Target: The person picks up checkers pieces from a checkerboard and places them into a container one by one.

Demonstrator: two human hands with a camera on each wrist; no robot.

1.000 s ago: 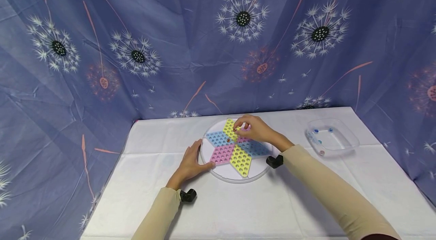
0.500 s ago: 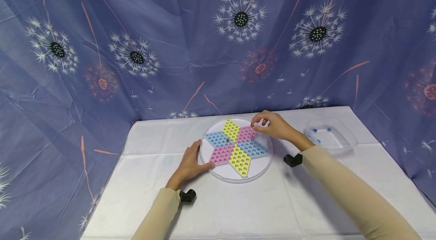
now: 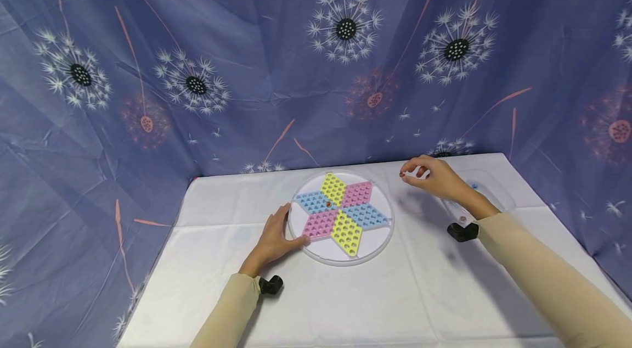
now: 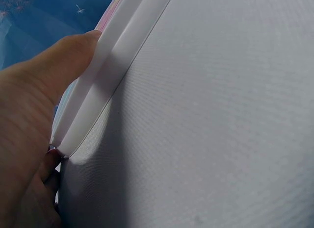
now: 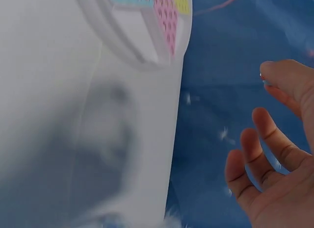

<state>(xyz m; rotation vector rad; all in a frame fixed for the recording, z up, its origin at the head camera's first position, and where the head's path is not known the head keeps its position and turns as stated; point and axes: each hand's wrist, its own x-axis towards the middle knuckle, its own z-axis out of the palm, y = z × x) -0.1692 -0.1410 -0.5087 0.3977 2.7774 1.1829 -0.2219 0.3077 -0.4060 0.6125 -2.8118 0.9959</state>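
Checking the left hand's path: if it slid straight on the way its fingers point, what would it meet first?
The left hand already touches the round board's near-left rim, fingers pointing across it. Going on, it would likely push that rim or ride over onto the pink field.

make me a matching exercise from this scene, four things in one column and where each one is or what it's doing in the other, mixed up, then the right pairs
Things:
1. left hand
2. right hand
3. star board
4. clear tray

Places or states:
A. lies inside the round white dish
B. at the table's far right, partly behind a wrist
C. rests against the dish's left rim
D. raised above the table, pinching a small red bead

Pairs: 1-C, 2-D, 3-A, 4-B
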